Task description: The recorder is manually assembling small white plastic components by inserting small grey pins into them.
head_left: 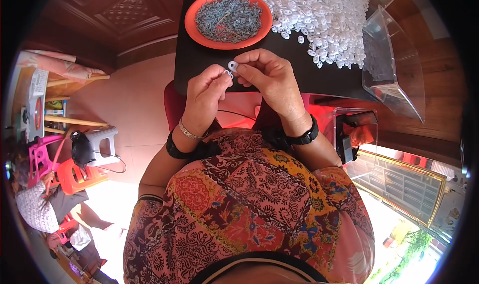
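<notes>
You have both hands raised in front of you at the near edge of the black table (pixel 184 59), fingertips nearly meeting between the plate (pixel 191 23) and your lap. Your right hand (pixel 269 77) pinches a white tag (pixel 233 65) between thumb and forefinger, so that its hole shows. Your left hand (pixel 205 87) is closed in a pinch too, with a small pale ring (pixel 228 74) at its fingertips, just below the tag; whether that ring is already linked to the tag is too small to tell. The step in hand looks like fitting these two small parts together, and you seem to be at the point of lining them up. The next move probably calls for keeping the tag steady in your right fingers while a fine turn of the left brings the ring to the hole; pinch lightly, since parts this small could slip or twist away. Your supplies lie within reach: the grey slivers (pixel 227 19) fill the orange plate ahead, and the heap (pixel 324 19) of similar white tags spreads to its right, beside the clear box (pixel 386 49).
</notes>
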`<state>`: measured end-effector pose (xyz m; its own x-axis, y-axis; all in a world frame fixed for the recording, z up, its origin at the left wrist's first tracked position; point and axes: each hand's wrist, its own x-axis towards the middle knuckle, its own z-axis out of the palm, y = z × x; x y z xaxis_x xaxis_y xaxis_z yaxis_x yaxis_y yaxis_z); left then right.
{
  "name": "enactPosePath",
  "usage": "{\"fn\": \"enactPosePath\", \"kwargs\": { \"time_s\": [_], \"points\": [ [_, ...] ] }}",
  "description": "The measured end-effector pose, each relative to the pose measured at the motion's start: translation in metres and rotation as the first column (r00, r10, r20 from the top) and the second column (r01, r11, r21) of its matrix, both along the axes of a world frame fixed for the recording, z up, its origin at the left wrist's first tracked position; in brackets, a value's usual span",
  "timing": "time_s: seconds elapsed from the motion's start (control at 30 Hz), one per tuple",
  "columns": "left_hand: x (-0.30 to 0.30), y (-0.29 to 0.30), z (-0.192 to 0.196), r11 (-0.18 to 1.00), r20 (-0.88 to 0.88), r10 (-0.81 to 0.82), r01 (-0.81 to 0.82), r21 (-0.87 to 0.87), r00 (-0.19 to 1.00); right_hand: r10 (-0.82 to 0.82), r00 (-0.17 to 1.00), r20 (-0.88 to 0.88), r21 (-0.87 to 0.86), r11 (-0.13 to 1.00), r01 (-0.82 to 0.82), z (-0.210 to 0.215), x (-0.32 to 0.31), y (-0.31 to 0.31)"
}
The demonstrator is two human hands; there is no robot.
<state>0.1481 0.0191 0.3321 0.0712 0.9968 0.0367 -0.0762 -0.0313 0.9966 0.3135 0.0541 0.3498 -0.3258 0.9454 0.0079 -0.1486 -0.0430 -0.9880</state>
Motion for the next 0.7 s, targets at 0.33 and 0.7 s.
{"fn": "enactPosePath", "kwargs": {
  "time_s": [0.33, 0.7],
  "points": [
    [0.004, 0.002, 0.001, 0.995, 0.093, 0.067, -0.059, -0.081, 0.993, -0.026, 0.977, 0.214, 0.275, 0.961, -0.035, 0.004, -0.006, -0.007],
    [0.009, 0.008, -0.006, 0.994, 0.229, 0.039, -0.015, -0.104, 0.973, -0.252, 0.916, 0.311, 0.585, 0.811, 0.025, -0.001, -0.006, -0.004]
  ]
}}
